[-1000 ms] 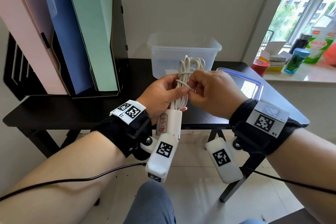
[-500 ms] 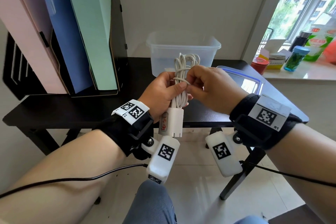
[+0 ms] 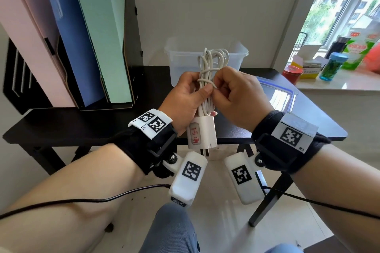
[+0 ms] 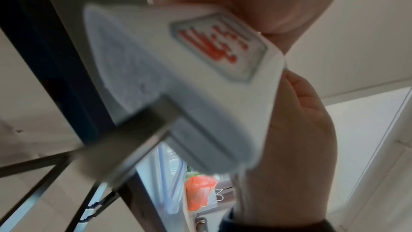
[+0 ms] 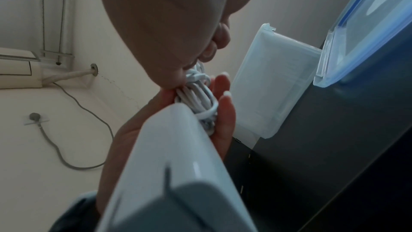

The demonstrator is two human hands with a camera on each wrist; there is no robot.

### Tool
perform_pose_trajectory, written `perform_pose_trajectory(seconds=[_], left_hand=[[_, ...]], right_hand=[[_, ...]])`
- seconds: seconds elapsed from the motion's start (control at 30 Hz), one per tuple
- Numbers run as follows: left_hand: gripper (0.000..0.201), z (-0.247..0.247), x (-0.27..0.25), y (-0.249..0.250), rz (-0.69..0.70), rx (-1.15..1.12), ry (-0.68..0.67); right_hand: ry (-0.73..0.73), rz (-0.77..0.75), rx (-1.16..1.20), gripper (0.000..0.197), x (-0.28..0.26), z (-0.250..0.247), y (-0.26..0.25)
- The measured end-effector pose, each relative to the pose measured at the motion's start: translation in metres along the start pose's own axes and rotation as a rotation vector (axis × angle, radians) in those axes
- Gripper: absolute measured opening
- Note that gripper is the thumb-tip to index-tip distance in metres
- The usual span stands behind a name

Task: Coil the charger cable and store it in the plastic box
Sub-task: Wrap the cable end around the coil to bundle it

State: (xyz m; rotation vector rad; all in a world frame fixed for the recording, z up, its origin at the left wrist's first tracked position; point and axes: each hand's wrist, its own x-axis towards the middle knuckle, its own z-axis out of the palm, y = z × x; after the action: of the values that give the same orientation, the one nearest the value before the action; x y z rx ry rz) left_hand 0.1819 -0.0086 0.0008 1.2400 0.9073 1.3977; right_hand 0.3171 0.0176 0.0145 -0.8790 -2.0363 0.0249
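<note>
Both hands are up in front of the desk [image 3: 82, 129], working on the cable [image 3: 212, 61]. The left hand [image 3: 185, 96] has its fingers wrapped around the bundled loops, thumb pressed across the front, with the white charger plug [image 3: 202, 133] hanging out the bottom at 6 o'clock, prongs pointing down. The right hand [image 3: 236, 96] is curled, thumb and forefinger pinching the loose end of the cable where it wraps sideways around the bundle. The loops stick up at 12 o'clock above both fists. The plastic box [image 3: 178, 55] sits open on the desk right behind the cable, not touching it. Its blue-edged lid [image 3: 287, 92] lies flat at about 3 o'clock from the hands. Folders [image 3: 98, 37] stand in a rack over at 10 o'clock.
</note>
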Motion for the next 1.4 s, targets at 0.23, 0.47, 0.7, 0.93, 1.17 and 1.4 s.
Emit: perform_pose_trajectory(seconds=[0.23, 0.47, 0.7, 0.93, 1.17, 1.4], left_hand=[[0.017, 0.002, 0.001, 0.005, -0.026, -0.081, 0.037], [0.017, -0.003, 0.002, -0.001, -0.076, -0.098, 0.06], [0.013, -0.006, 0.007, 0.0, -0.113, -0.204, 0.037], [0.02, -0.005, 0.008, 0.002, -0.119, -0.198, 0.071], [0.029, -0.002, 0.016, -0.002, -0.027, -0.182, 0.17], [0.016, -0.001, 0.024, 0.002, -0.002, -0.245, 0.228]], right_hand=[[0.072, -0.001, -0.046, 0.016, 0.002, 0.002, -0.004], [-0.018, 0.015, 0.007, 0.011, 0.002, -0.002, 0.0], [0.027, 0.055, 0.127, 0.008, 0.0, 0.001, 0.008], [0.012, -0.003, 0.027, 0.012, -0.005, 0.002, 0.007], [-0.16, 0.472, 0.344, 0.026, -0.005, 0.01, 0.0], [-0.441, 0.444, 0.326, 0.064, -0.004, 0.012, -0.006]])
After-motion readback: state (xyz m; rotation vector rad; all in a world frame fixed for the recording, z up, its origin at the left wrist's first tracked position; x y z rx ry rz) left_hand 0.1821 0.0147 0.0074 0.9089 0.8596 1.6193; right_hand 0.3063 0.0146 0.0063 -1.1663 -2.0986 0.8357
